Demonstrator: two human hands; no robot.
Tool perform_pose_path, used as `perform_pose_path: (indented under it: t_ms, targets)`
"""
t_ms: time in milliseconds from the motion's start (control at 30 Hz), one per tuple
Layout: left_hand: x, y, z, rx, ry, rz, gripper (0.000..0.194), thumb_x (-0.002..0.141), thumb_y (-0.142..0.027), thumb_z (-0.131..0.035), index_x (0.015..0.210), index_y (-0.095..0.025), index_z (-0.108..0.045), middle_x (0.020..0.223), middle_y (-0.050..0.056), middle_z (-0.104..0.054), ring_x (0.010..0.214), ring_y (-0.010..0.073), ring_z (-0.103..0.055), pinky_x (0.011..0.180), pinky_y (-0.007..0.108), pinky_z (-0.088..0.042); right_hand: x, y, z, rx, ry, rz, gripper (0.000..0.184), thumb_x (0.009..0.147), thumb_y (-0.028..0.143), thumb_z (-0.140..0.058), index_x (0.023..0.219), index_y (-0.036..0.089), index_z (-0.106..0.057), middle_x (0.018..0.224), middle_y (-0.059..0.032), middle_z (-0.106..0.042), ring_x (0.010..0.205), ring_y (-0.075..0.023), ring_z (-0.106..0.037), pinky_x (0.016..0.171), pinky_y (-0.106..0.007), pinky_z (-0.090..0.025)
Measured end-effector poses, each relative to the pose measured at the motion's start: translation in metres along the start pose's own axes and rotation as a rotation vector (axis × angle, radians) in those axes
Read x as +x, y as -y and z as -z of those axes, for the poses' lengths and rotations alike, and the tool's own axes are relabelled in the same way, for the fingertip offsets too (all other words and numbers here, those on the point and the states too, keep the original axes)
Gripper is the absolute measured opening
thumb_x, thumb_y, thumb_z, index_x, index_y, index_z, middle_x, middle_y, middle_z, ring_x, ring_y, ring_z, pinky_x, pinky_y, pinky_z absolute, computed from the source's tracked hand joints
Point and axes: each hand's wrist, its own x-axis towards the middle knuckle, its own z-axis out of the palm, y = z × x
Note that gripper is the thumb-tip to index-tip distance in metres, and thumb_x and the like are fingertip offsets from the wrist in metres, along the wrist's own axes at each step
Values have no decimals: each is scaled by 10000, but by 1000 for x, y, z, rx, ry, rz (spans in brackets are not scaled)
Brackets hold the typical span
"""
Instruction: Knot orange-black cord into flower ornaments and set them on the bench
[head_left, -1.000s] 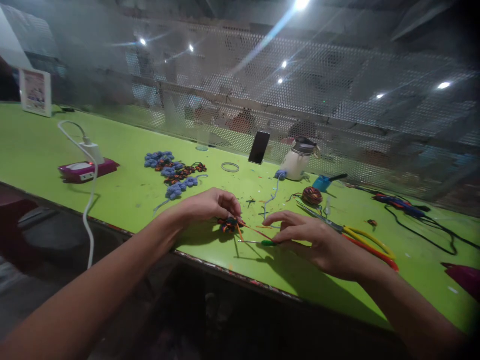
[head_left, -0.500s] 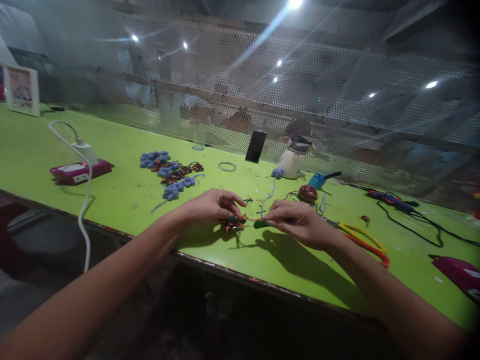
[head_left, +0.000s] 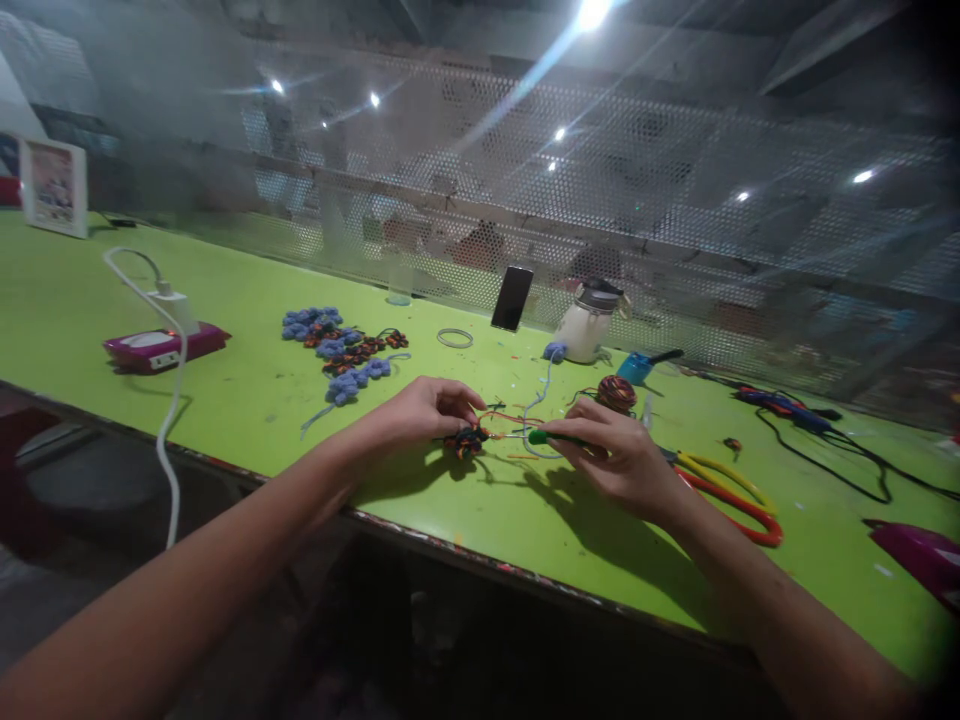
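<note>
Between the thumb and fingers of my left hand (head_left: 427,412) is a small dark multicoloured crochet piece (head_left: 465,440), held just above the green table. My right hand (head_left: 611,445) is closed round a crochet hook (head_left: 537,437) with a green handle. Its thin metal shaft points left, and its tip is at the edge of the crochet piece. A reddish strand of yarn (head_left: 510,417) runs from the piece toward my right fingers. The multicoloured yarn ball (head_left: 616,392) lies just behind my right hand. Scissors (head_left: 727,495) with yellow and red handles lie beside my right wrist.
Blue and dark crocheted flowers (head_left: 352,380) lie to the left. Behind are a metal ring (head_left: 454,338), a propped phone (head_left: 513,298), a pale bottle (head_left: 586,325) and a blue container (head_left: 636,368). A white cable (head_left: 174,440) hangs from a purple power strip (head_left: 165,346) over the table's edge.
My right hand first moved left with the crochet hook, up to the crochet piece, then drew back slightly right. The left hand keeps its hold, nearly still. The view shifted a little.
</note>
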Motion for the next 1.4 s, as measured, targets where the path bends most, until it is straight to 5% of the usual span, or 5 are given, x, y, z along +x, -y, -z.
perform_pose_path:
  t_ms: [500, 700, 867, 1200, 1400]
  targets:
    - [4, 7, 7, -140, 62, -40, 330, 649, -101, -658, 976, -122, -620, 818, 67, -641, 717, 132, -569, 677, 284, -425, -7, -39, 8, -472, 219, -323, 192, 823, 184, -488, 804, 146, -675, 812, -102, -633, 728, -197, -547, 643, -306, -396]
    - [-2, 1, 4, -200, 47, -4, 324, 660, -87, -658, 976, -145, -610, 818, 40, -643, 769, 138, -588, 761, 309, -423, 30, 23, -19, -72, 89, -148, 173, 821, 263, -549, 912, 164, -658, 786, -60, -593, 643, -125, -508, 606, -264, -394]
    - [-1, -1, 4, -201, 45, 0, 320, 652, -76, -662, 961, -135, -601, 798, 39, -648, 745, 135, -594, 753, 309, -428, 49, 25, -38, 84, 49, -161, 83, 738, 185, -637, 664, 151, -650, 627, -9, -507, 568, -100, -456, 542, -238, -349]
    - [0, 1, 0, -25, 28, 1, 257, 672, -121, -634, 925, -122, -588, 771, 54, -665, 704, 146, -603, 690, 295, -447, 34, 30, -38, 1080, 64, -502, 213, 785, 366, -588, 777, 157, -548, 668, 0, -563, 501, -62, -445, 458, -197, -315]
    - [4, 9, 4, -11, -28, -31, 235, 654, -100, -635, 887, -130, -611, 787, 80, -670, 733, 166, -609, 697, 304, -451, 35, 20, -32, 908, 202, -612, 246, 686, 361, -688, 722, 131, -609, 465, 69, -413, 406, -36, -304, 397, -188, -197]
